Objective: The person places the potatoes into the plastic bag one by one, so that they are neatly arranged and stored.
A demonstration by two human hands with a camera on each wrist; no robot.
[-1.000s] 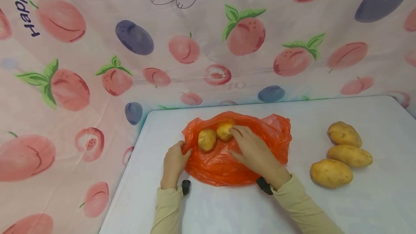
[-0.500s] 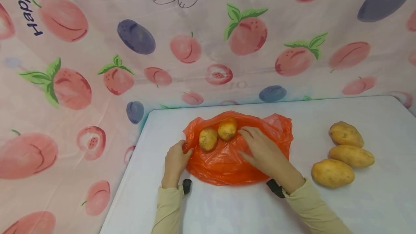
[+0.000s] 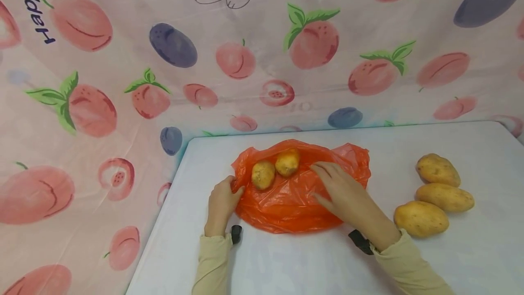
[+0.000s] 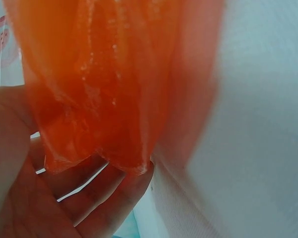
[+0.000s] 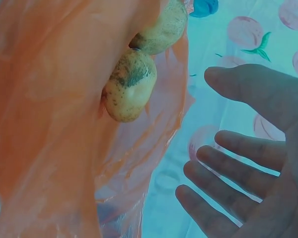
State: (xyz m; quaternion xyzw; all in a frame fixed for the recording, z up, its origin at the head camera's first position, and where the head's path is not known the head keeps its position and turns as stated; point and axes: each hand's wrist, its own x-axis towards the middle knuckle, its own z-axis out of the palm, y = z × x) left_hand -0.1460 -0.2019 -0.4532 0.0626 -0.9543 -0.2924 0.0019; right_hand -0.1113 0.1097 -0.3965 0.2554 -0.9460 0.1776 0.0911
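The orange plastic bag [image 3: 282, 199] is gripped at its nine o'clock edge by the left grip [image 3: 221, 200]. Inside it, two potatoes [image 3: 263, 175] are seen toward ten and eleven o'clock. The right grip [image 3: 344, 195] is held spread over the bag's three o'clock side, with nothing grasped. On the counter [image 3: 286, 265], three loose potatoes [image 3: 444, 197] are clustered at three o'clock. The step in hand is judged to be bagging; a reach toward three o'clock would next be called for, with the bag steadied.
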